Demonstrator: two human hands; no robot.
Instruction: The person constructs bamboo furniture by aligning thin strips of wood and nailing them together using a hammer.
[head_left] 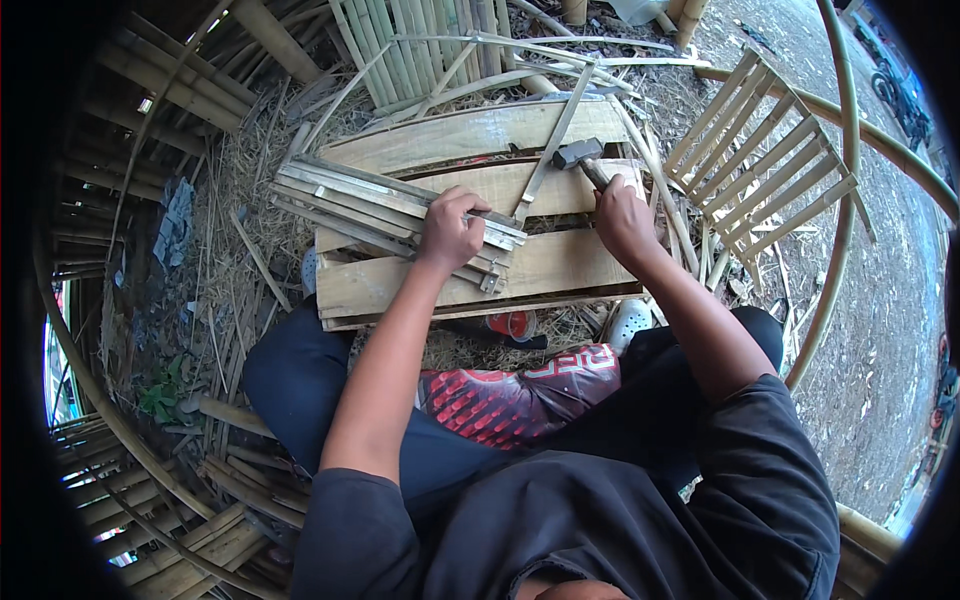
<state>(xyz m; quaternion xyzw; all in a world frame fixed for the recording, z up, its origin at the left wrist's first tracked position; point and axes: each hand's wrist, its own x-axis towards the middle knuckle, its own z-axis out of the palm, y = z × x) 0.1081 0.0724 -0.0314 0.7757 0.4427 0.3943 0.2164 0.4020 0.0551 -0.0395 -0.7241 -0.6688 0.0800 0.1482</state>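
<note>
The right grip (622,215) is clenching a hammer (582,156); to its left, the left grip (453,232) is clasping slats (365,197), probably steadying them on the table (570,262).

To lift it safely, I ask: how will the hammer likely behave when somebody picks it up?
The hammer is probably heavy for its size, since its blocky head looks metallic. With this bulk at one end, it would likely tip head-down.

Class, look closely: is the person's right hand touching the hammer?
Touching: the head view shows the right hand closed around the handle of the hammer.
</note>
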